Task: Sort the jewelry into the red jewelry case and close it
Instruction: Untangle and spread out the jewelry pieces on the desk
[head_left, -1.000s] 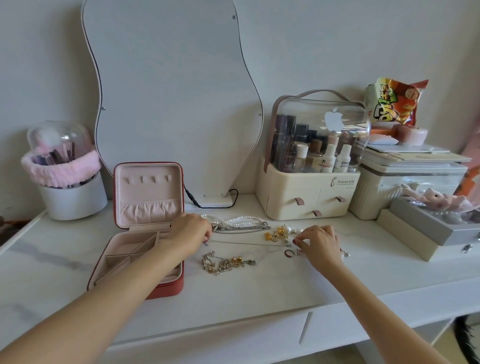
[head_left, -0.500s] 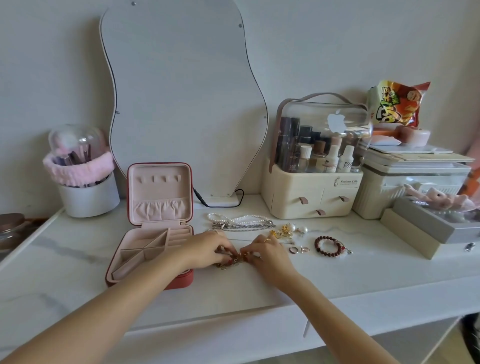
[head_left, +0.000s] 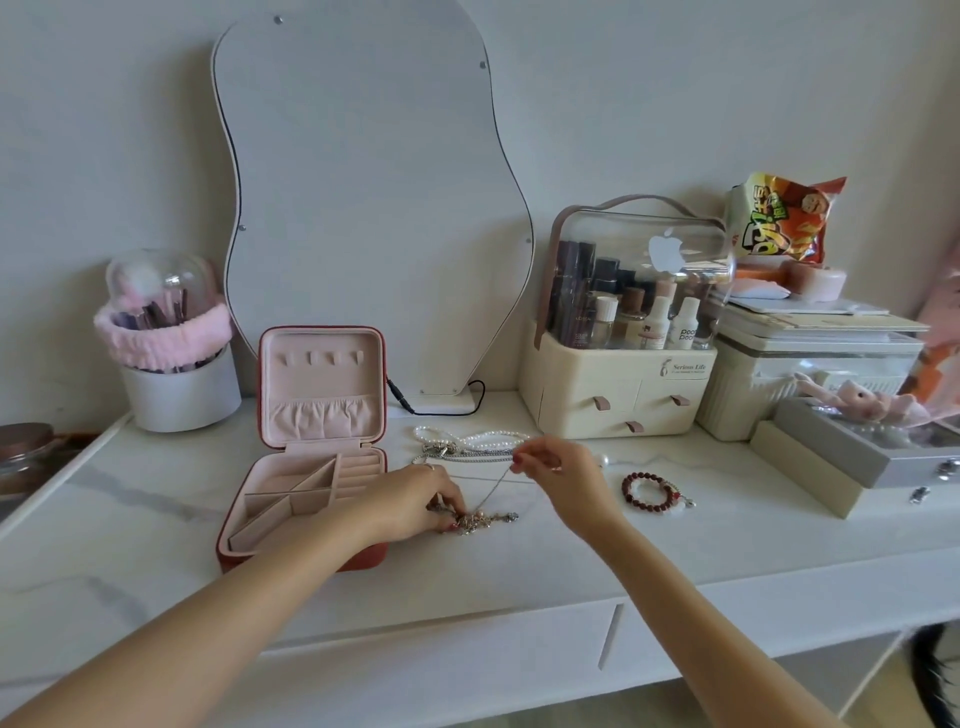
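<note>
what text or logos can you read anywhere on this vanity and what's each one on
"Serious Life" on the cream organizer, beside a small emblem; the line under it is too small to read.
"poo poo" on a small white bottle inside it.
White apple logo, no words, on the clear lid.
Big yellow-green lettering on the snack bag: crumpled, unreadable.
Other bottle labels: too small.

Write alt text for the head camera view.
Two bare hands untangle jewelry on a white vanity: the left hand pins a gold charm cluster while the right hand lifts a thin chain. The red jewelry case sits open at left.
</note>
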